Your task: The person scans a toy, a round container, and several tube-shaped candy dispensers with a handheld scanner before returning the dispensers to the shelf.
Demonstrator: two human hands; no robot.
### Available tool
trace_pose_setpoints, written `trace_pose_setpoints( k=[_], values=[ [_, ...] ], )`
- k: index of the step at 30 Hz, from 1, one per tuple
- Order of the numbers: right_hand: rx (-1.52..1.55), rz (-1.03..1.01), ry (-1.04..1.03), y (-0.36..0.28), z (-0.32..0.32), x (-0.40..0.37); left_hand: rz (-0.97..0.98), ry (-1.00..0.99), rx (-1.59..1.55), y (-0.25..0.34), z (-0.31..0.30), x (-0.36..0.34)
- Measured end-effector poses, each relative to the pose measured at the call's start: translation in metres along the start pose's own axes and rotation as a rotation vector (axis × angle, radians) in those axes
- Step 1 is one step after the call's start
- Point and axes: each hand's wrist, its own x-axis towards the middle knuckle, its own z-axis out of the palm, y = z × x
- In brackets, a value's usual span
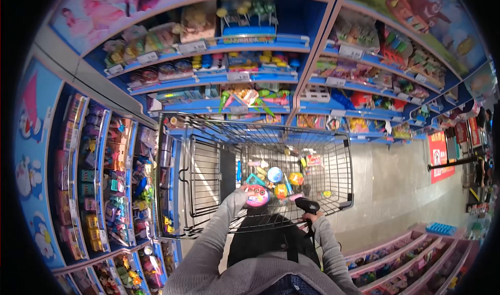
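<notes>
My left hand (247, 195) reaches over the near side of the black wire shopping cart (348, 172) and grips a round pink package (257, 197). My right hand (313, 216) is closed around the handle of a black device shaped like a handheld barcode scanner (307, 205), at the cart's near rim. Its head points left over the basket. Among the small goods in the cart are a light blue round item (274, 174), a teal frame-like item (254, 179) and orange-yellow items (296, 178). Wire bars partly cover them.
Blue shelves (224, 79) with toys and price tags stand ahead. Another shelf unit (107, 170) rises at left. A pink low rack (385, 258) stands at lower right. Grey floor (385, 185) and a red sign (441, 157) lie right of the cart.
</notes>
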Motion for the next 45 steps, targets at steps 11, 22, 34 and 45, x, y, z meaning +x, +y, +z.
trace_pose_setpoints(
  k=[11, 22, 34, 45],
  values=[
    [-0.072, -0.147, -0.012, -0.031, -0.056, 0.012, 0.376, -0.153, -1.029, 0.087, 0.051, -0.137],
    [-0.090, -0.243, 0.084, -0.070, -0.118, 0.030, 0.433, -0.285, -1.296, 0.054, 0.068, -0.139],
    [-0.124, -0.200, 0.155, -0.094, -0.146, 0.032, 0.541, -0.092, -1.475, 0.102, 0.075, -0.167],
    [-0.143, -0.155, 0.090, -0.094, -0.178, 0.060, 0.582, -0.053, -1.448, 0.097, 0.043, -0.204]
  ],
)
